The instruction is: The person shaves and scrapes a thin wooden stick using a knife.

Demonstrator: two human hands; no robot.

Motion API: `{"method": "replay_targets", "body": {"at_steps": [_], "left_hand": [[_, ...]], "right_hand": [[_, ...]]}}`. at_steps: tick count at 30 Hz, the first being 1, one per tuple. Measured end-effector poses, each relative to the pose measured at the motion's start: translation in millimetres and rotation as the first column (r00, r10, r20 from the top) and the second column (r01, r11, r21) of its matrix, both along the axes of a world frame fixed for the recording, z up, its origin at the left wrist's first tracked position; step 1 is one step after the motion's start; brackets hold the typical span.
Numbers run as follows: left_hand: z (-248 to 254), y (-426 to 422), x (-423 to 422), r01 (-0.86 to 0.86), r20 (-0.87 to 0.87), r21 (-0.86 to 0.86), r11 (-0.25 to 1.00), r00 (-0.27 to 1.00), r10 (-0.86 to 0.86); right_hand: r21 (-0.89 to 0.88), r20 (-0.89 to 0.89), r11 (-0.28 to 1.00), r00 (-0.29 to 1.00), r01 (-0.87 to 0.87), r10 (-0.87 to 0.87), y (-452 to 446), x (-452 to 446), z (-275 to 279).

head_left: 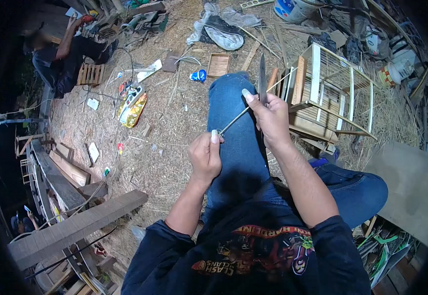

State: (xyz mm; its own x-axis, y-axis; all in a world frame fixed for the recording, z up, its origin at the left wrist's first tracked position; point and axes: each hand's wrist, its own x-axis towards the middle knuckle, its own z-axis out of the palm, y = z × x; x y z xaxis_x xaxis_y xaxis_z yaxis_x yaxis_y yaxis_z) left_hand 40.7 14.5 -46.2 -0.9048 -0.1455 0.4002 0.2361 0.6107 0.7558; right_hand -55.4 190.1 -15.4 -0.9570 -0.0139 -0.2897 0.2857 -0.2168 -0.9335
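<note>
My left hand (205, 156) is closed in a pinch on the lower end of a thin stick (235, 120), above my bent knee. The stick runs up and to the right, past the thumb of my right hand (272, 118) and out beyond it as a pale, slender length. Held in my right hand is a knife, its long dark blade (262, 73) pointing away from me. The knife's handle is hidden by the palm. Just right of that hand stands a slatted wooden cage (314, 73) with thin bars.
A small wooden tray (219, 65), a blue cup (198, 75) and a yellow packet (132, 110) lie on the shaving-covered ground ahead. A thick beam (83, 223) crosses the lower left. Another person (59, 61) sits at the upper left. A flat board (405, 189) lies at right.
</note>
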Motion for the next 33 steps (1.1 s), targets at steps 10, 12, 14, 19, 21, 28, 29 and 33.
{"method": "replay_targets", "body": {"at_steps": [10, 12, 14, 19, 21, 28, 29, 33], "left_hand": [[-19, -18, 0, -0.218, 0.217, 0.338, 0.916, 0.965, 0.149], [-41, -53, 2, -0.258, 0.383, 0.371, 0.892, 0.918, 0.106], [-32, -66, -10, -0.221, 0.185, 0.030, 0.975, 0.960, 0.212], [43, -30, -20, -0.120, 0.288, 0.225, 0.967, 0.956, 0.051], [54, -13, -20, -0.006, 0.259, 0.320, 0.947, 0.962, -0.081], [41, -3, -12, -0.129, 0.442, 0.640, 0.757, 0.868, -0.225], [39, -6, -7, -0.131, 0.445, 0.639, 0.757, 0.867, -0.225], [37, -13, 4, -0.124, 0.448, 0.650, 0.750, 0.859, -0.246]], "right_hand": [[0.115, -0.071, 0.993, 0.997, -0.022, 0.030, 3, -3, 0], [0.108, -0.071, 0.994, 0.997, -0.023, 0.030, 6, -5, 1], [0.078, -0.060, 0.993, 0.994, -0.088, 0.093, 8, -5, 2], [0.204, -0.151, 0.962, 0.965, -0.183, 0.216, -2, 3, 9], [0.225, -0.169, 0.949, 0.950, -0.222, 0.262, -11, 5, 12], [0.166, -0.116, 0.966, 0.969, -0.198, 0.219, -1, -4, 10], [0.262, -0.051, 0.943, 0.973, -0.205, 0.226, 6, -10, 10], [0.154, -0.024, 0.965, 0.975, -0.213, 0.219, 10, -19, 19]]}}
